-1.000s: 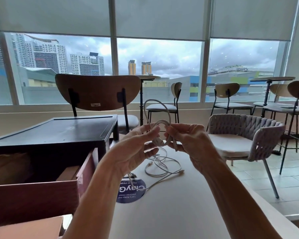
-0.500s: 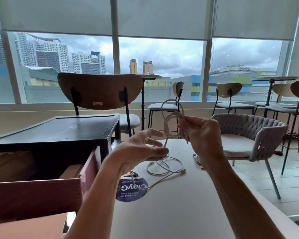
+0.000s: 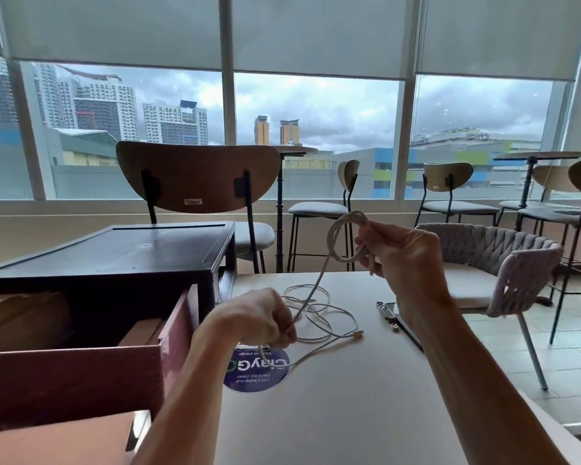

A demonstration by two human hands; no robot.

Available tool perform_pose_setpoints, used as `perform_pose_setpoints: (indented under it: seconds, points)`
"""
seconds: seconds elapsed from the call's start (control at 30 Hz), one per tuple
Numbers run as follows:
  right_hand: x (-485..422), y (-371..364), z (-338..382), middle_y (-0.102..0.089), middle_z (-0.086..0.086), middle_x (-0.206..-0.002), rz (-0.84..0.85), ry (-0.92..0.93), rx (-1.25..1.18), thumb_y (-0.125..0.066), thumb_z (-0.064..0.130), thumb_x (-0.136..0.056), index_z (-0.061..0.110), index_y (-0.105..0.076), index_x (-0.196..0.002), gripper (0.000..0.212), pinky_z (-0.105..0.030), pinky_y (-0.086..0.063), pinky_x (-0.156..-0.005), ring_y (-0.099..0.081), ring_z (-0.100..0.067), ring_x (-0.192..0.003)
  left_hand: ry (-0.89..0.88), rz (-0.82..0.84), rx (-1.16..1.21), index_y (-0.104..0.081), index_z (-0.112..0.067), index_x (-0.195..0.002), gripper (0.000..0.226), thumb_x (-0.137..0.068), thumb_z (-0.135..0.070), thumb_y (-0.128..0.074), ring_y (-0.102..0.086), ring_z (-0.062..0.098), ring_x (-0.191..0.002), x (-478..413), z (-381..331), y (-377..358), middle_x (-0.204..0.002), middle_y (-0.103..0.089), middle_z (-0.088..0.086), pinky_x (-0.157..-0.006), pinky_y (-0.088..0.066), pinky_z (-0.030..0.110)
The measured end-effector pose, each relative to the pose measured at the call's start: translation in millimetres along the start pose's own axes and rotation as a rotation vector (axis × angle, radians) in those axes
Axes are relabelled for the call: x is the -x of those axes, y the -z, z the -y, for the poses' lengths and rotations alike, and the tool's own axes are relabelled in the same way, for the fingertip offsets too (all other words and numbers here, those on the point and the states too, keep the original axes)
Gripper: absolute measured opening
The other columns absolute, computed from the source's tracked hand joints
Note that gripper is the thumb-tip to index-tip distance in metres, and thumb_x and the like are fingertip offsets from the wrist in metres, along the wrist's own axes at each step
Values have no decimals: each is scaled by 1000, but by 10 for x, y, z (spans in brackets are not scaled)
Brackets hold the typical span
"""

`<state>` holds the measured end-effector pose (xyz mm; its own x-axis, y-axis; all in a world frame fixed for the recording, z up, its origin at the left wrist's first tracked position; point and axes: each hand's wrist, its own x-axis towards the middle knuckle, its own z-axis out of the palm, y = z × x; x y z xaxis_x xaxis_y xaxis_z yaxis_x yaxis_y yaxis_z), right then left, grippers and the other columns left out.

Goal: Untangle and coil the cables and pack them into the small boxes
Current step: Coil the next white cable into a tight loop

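Since half a second ago, the left hand (image 3: 259, 317) has dropped from mid-air to just above the tabletop, and the right hand (image 3: 406, 260) has lifted up and to the right, so the two are now well apart.

- Left hand: fingers (image 3: 282, 333) curled, pinching one strand of the white cable (image 3: 312, 290) low over the round blue sticker (image 3: 255, 372).
- Right hand: fingers (image 3: 379, 250) closed round the gathered loops of the coil (image 3: 341, 236), held upright above the table's far edge. A short cable end hangs below the fist.
- White cable: one strand runs in a straight slant from the coil down to the left hand. The rest lies in loose overlapping loops (image 3: 329, 325) on the table (image 3: 349, 414) between the two hands, with a plug end beside the loops.
- Reddish open box (image 3: 74, 377): at the table's left, with its right wall just beside the left forearm.
- Dark wooden case (image 3: 114, 250): behind the reddish box.
- Phone (image 3: 401, 318) and metal watch strap (image 3: 387, 313): flat on the table, partly hidden by the right forearm.
- Open room: bare tabletop between the forearms, bounded on the left by the box wall and on the right by the table's slanting edge.
- Woven armchair (image 3: 517, 263): just past that right edge.
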<state>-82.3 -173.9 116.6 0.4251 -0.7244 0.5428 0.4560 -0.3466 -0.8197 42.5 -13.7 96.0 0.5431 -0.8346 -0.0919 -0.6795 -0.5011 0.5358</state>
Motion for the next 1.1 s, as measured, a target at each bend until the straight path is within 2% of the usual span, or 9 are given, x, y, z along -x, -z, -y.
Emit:
perform_pose_setpoints:
  seconds: [0.07,0.17,0.27,0.4,0.5,0.7,0.93,1.03,1.1]
  points:
    - [16,3,25,-76,-4,-76,69,-3,25,-72,10,-87,11,-77,-98,12,-29,-60,-68,-70,-16,-68,-23,18,-8,-73,-22,-107,20,-88,-18,-74,-65,2,-81,24,2,42,-100,-72,-9,-66,-49,13]
    - [51,-24,48,-76,-5,-78,152,-9,56,-72,10,-87,12,-77,-98,12,-28,-59,-67,-71,-15,-68,-192,-30,220,-62,-27,-123,41,-85,-24,-75,-68,5,-94,52,-56,110,-107,-69,-9,-79,-55,18]
    - [82,-67,49,-75,-8,-74,216,-16,49,-72,7,-87,19,-78,-89,13,-24,-57,-63,-70,-15,-65,-347,-215,562,-58,-29,-123,43,-83,-25,-73,-69,7,-96,49,-180,133,-110,-69,-2,-77,-55,18]
    - [99,-98,48,-75,-10,-74,317,-65,72,-74,9,-85,21,-77,-77,15,-32,-60,-66,-69,-17,-66,-404,-417,801,-65,-23,-120,42,-79,-30,-70,-71,9,-92,9,-273,127,-104,-74,3,-71,-53,15]
    - [115,-99,80,-76,-11,-77,367,-110,51,-74,9,-84,11,-70,-84,4,-25,-57,-60,-72,-17,-68,-407,-530,818,-73,-19,-110,22,-89,-18,-68,-70,7,-82,-5,-274,106,-91,-77,2,-64,-51,12]
    - [123,-84,128,-76,-13,-81,393,-118,51,-74,10,-83,2,-61,-92,19,-29,-59,-63,-74,-22,-72,-388,-538,875,-74,-24,-99,17,-88,-12,-67,-68,9,-74,3,-292,126,-83,-75,2,-66,-55,17]
    - [150,-105,143,-76,-12,-77,375,-28,105,-79,12,-78,6,-65,-82,15,-27,-59,-60,-74,-24,-69,-423,-543,706,-72,-21,-110,19,-91,-20,-66,-69,5,-65,51,-336,132,-82,-75,2,-57,-48,10]
    - [145,-127,129,-76,-12,-79,387,-34,73,-78,9,-79,6,-67,-83,12,-23,-57,-60,-74,-21,-70,-409,-621,797,-76,-13,-105,16,-91,-14,-67,-64,6,-58,20,-330,121,-74,-72,6,-54,-47,12]
    - [121,-123,99,-77,-8,-85,407,-25,89,-77,9,-80,9,-70,-88,11,-24,-58,-70,-74,-16,-78,-392,-682,885,-76,-9,-103,15,-92,-9,-65,-61,9,-57,-8,-328,111,-71,-69,8,-55,-49,14]
